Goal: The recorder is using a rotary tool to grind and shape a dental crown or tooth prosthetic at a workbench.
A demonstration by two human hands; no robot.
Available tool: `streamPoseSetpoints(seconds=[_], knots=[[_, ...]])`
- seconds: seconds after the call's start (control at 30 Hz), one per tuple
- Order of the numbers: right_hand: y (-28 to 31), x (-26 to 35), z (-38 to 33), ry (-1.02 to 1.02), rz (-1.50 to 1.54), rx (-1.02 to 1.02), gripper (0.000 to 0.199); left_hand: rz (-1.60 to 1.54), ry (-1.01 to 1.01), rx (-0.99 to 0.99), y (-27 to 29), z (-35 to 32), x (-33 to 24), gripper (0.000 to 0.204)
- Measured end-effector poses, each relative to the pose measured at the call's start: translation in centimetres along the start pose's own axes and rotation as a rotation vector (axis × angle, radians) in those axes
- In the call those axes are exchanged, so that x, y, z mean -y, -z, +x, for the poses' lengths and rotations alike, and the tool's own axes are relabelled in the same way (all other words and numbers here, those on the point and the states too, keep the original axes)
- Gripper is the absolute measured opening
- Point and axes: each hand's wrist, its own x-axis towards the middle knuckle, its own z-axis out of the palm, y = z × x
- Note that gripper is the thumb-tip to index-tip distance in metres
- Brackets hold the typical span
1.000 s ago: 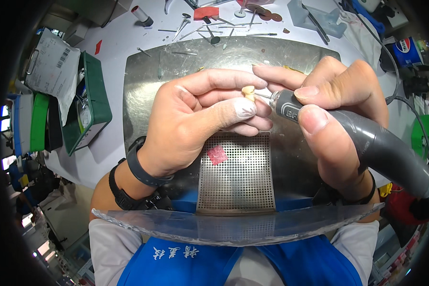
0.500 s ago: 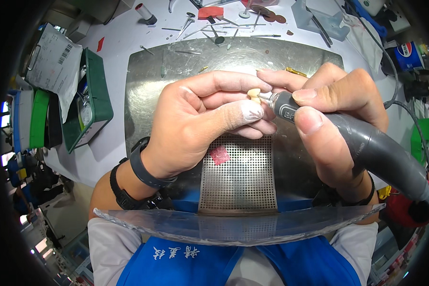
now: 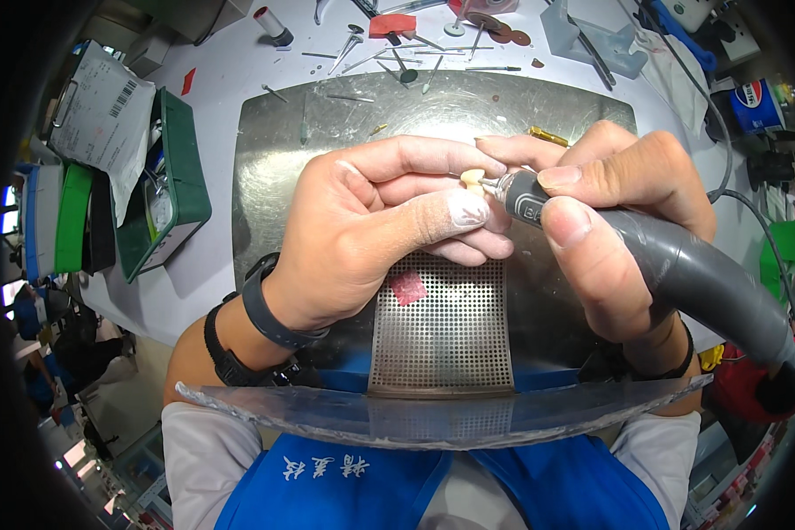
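Between the thumb and fingers of my left hand (image 3: pixel 362 221) is a small cream dental crown piece (image 3: pixel 473 179); its lower part is hidden by the dusty thumb. My right hand (image 3: pixel 623 194) is wrapped round a dark grey rotary handpiece (image 3: pixel 671 252), pen-fashion. The handpiece's metal nose points left, and its tip touches or nearly touches the crown. Some right-hand fingers reach behind the handpiece towards the left fingertips. Both hands are above a metal plate (image 3: pixel 283 177) and the top of a perforated metal grille (image 3: pixel 442 336) with a pink scrap (image 3: pixel 407 287) on it.
A transparent shield (image 3: pixel 442 420) crosses in front of my body. Several burs and discs (image 3: pixel 406 75) lie scattered along the far table. To the left stands a green bin (image 3: pixel 181 168) with papers; at right, a cable (image 3: pixel 731 146) curves near a blue can (image 3: pixel 755 106).
The crown piece is slightly lower and turned a little in my left fingers. My right hand and the handpiece have shifted very slightly left.
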Motion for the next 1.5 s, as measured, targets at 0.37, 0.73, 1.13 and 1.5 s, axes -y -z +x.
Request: streamPoseSetpoints(seconds=[0.37,0.73,1.13,1.5], knots=[[-0.32,0.43,0.09,-0.008,0.031,-0.005,0.009,0.019,-0.029,-0.001,-0.06,-0.15,0.10,0.027],[-0.21,0.33,0.00,-0.048,0.086,0.013,0.009,0.021,0.017,-0.001,-0.07,-0.04,-0.15,0.027],[-0.01,0.59,0.03,-0.029,0.017,0.027,0.010,0.017,-0.004,-0.005,-0.11,-0.19,-0.16,0.026],[-0.32,0.87,-0.28,-0.106,0.117,-0.002,0.011,0.062,-0.016,-0.010,-0.17,-0.24,-0.07,0.026]])
